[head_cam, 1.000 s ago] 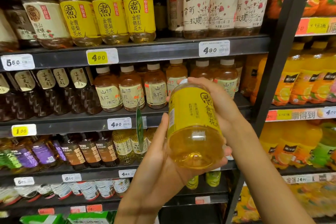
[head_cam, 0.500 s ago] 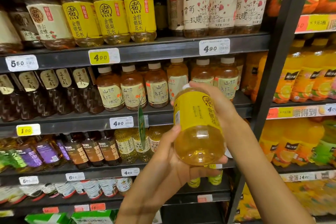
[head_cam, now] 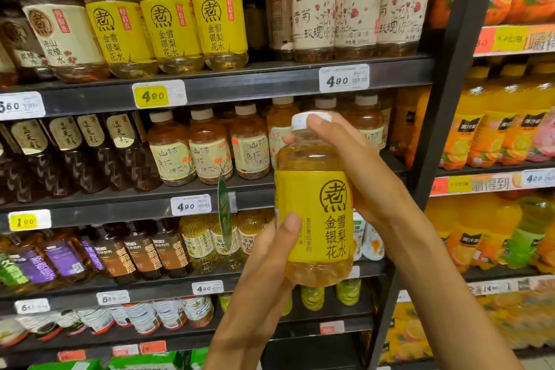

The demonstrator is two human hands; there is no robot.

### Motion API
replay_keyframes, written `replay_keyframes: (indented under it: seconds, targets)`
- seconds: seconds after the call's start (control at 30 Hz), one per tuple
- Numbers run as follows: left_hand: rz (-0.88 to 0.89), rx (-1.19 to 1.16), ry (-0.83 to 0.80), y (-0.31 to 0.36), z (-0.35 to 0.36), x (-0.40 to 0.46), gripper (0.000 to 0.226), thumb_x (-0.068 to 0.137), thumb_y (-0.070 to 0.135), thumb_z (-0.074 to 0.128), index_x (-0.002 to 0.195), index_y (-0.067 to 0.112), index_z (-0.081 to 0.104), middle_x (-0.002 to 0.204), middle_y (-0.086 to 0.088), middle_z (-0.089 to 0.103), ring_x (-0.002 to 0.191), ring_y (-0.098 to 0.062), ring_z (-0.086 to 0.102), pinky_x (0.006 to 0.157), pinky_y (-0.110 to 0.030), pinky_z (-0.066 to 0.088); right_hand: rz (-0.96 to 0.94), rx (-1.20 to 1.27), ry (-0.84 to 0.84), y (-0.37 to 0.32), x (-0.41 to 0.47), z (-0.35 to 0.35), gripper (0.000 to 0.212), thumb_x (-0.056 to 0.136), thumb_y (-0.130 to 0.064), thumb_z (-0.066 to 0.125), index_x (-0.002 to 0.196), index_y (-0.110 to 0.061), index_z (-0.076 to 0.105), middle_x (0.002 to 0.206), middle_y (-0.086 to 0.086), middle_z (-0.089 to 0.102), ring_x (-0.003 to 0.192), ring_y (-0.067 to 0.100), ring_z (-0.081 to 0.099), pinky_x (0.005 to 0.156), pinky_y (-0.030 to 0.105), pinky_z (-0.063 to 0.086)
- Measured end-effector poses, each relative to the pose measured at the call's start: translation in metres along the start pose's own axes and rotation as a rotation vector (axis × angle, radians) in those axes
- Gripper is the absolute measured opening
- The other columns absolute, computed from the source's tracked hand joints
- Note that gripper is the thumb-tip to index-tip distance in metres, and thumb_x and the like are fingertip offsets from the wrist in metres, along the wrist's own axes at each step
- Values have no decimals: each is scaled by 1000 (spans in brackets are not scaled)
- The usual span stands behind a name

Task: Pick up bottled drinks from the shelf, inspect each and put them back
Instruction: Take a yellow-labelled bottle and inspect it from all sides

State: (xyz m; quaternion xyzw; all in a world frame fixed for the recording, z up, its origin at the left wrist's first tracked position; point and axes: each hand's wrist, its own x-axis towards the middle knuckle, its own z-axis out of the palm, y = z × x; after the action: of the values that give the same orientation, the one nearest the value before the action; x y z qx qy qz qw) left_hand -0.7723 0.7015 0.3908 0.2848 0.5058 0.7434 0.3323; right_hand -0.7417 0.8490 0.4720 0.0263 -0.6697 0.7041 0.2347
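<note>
I hold a yellow-labelled bottle (head_cam: pixel 315 207) of pale golden drink upright in front of the shelves, its label with black characters facing me. My left hand (head_cam: pixel 264 273) grips its lower part from the left, thumb on the label. My right hand (head_cam: pixel 357 171) wraps the upper right side, fingers curled over the neck and the white cap. Three matching yellow-labelled bottles (head_cam: pixel 168 30) stand in a row on the top shelf (head_cam: pixel 270 81).
Dark shelves full of bottled drinks fill the view: cream-labelled bottles (head_cam: pixel 357 6) top right, amber bottles (head_cam: pixel 207 150) on the middle shelf, dark bottles at left. A black upright post (head_cam: pixel 441 117) separates a bay of orange juice bottles (head_cam: pixel 495 135) at right. Price tags line the shelf edges.
The bottle has turned from tilted with its base toward me to upright with the label facing me. My right hand now covers the cap and neck.
</note>
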Motion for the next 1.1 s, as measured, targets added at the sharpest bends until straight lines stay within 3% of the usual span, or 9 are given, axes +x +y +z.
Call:
replay_keyframes:
  seconds: [0.13, 0.23, 0.3, 0.5, 0.67, 0.87, 1.0, 1.1]
  targets:
    - [104, 93, -12, 2, -2, 7, 33, 67, 62, 70, 96, 48, 71, 103, 13, 74, 97, -6, 70, 71, -15, 55, -5, 97, 7, 2, -3, 0, 29, 85, -36, 60, 101, -15, 70, 94, 3, 74, 86, 15, 70, 73, 26, 56]
    - [194, 201, -41, 1, -7, 17, 65, 63, 47, 81, 121, 35, 56, 116, 6, 70, 107, -13, 67, 80, -19, 54, -137, 14, 3, 2, -4, 2, 26, 85, -34, 66, 104, -17, 71, 100, 6, 74, 92, 19, 70, 77, 29, 57]
    - [234, 284, -57, 0, -10, 22, 76, 61, 32, 85, 127, 38, 47, 119, 6, 68, 109, -15, 66, 81, -21, 55, -217, -68, -5, 3, -5, 2, 25, 81, -37, 66, 103, -25, 72, 103, 6, 73, 97, 21, 69, 83, 32, 56]
    - [382, 428, 56, -3, -12, 30, 72, 58, 26, 87, 117, 49, 52, 115, 14, 67, 106, -9, 65, 81, -18, 53, -301, -103, -147, 8, -7, -4, 43, 73, -45, 75, 112, -26, 68, 114, 2, 69, 111, 22, 62, 90, 33, 51]
    - [464, 458, 113, -2, -16, 32, 80, 58, 22, 86, 127, 36, 49, 120, 15, 63, 112, -7, 62, 85, -15, 50, -290, -53, -298, 9, -11, -15, 51, 75, -44, 75, 120, -21, 64, 117, 0, 69, 116, 21, 60, 93, 27, 47]
    - [427, 425, 63, -3, -16, 30, 73, 55, 22, 87, 112, 54, 56, 113, 16, 68, 104, -6, 66, 79, -15, 53, -233, -29, -272, 8, -3, -14, 55, 75, -54, 71, 119, -22, 64, 118, 0, 68, 115, 20, 61, 89, 28, 51]
    - [408, 343, -21, -3, -16, 28, 70, 58, 12, 87, 111, 48, 60, 111, 12, 70, 102, -7, 68, 76, -16, 54, -208, -102, -293, 5, 2, -10, 67, 77, -65, 60, 124, -18, 58, 122, -5, 65, 116, 16, 60, 89, 27, 50]
    - [385, 269, -55, -4, -14, 29, 74, 59, 7, 86, 115, 47, 59, 116, 11, 69, 107, -8, 66, 79, -18, 54, -202, -25, -250, 6, 3, -5, 54, 77, -60, 64, 112, -19, 67, 109, 0, 70, 102, 17, 66, 85, 30, 53]
